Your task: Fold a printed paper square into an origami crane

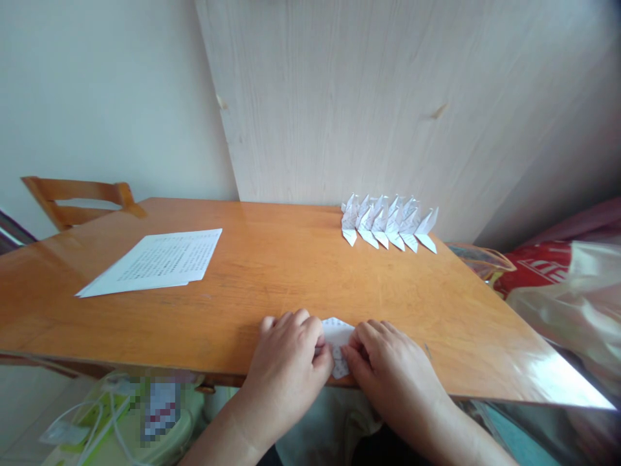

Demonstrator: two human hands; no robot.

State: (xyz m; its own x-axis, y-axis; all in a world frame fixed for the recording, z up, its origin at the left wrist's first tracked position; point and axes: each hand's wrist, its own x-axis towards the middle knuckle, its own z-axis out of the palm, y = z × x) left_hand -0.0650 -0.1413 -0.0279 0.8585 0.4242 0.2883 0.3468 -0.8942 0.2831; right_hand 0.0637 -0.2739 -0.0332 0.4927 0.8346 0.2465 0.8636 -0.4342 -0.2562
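A small folded white paper piece [337,343] lies at the near edge of the orange wooden table [272,278]. My left hand [288,356] presses on its left side with fingers curled and pinched on it. My right hand [383,362] pinches its right side the same way. Most of the paper is hidden between the two hands. A row of several finished folded white paper figures [388,223] stands at the far side of the table, against the wooden board.
A stack of printed sheets [155,262] lies on the table's left part. A wooden chair back [77,197] shows at far left. Plastic bags [563,285] sit right of the table. A pale green object with cables [121,414] is below the table's near edge.
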